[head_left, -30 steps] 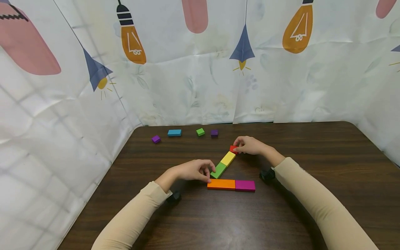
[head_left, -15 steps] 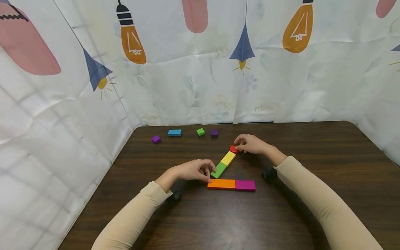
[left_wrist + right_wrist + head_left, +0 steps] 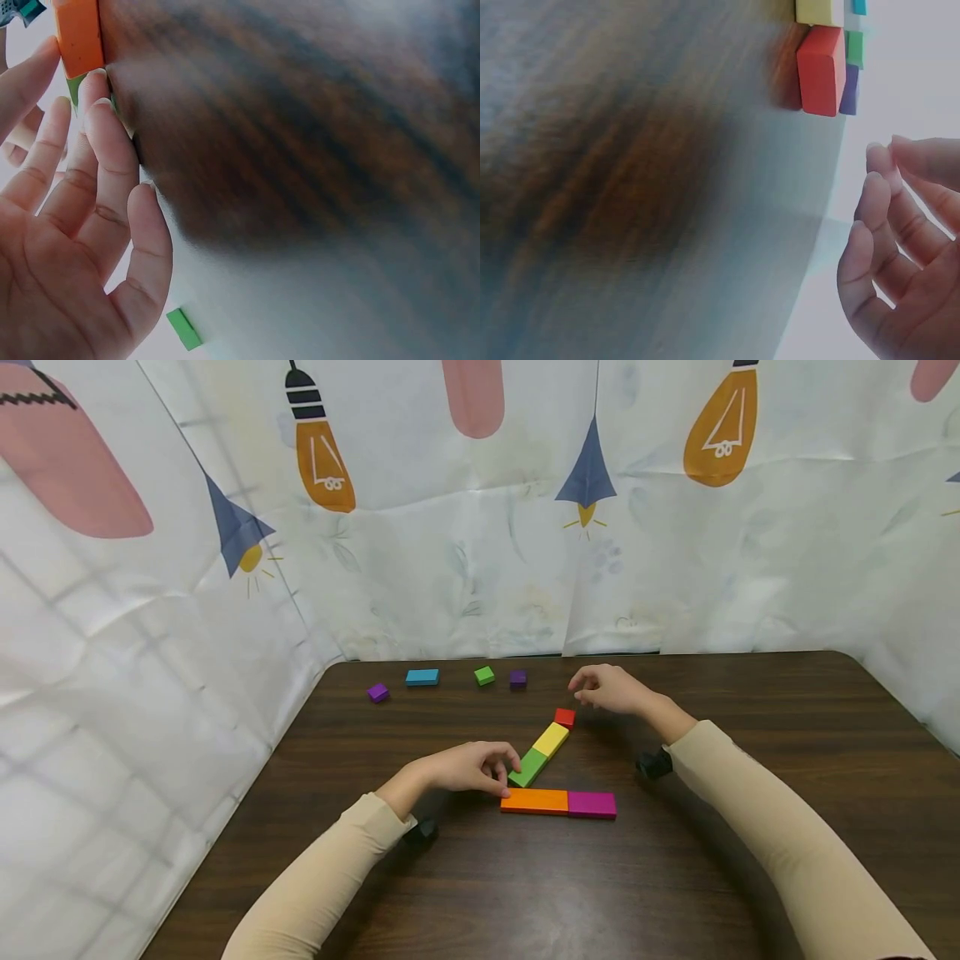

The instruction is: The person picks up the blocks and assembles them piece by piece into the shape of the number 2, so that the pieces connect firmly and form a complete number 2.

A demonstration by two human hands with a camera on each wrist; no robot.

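Note:
On the dark table an orange block [image 3: 534,801] and a magenta block [image 3: 592,804] lie end to end. From near the orange one's left end, a green block [image 3: 528,767], a yellow block [image 3: 551,740] and a small red block [image 3: 565,717] run in a slanted row up to the right. My left hand [image 3: 465,768] has its thumb at the orange block's left corner and its fingertips at the green block's lower end, fingers loosely bent. My right hand [image 3: 611,689] is apart from the red block, behind and right of it, holding nothing; the right wrist view shows relaxed fingers.
Along the back of the table lie a purple block [image 3: 378,692], a blue block [image 3: 422,677], a small green block [image 3: 484,676] and a dark purple block [image 3: 518,678]. A patterned cloth [image 3: 465,568] hangs behind the table edge.
My right hand has let go of the red block and drawn back up and to the right. The red block stays at the row's end. My left hand has stayed in place.

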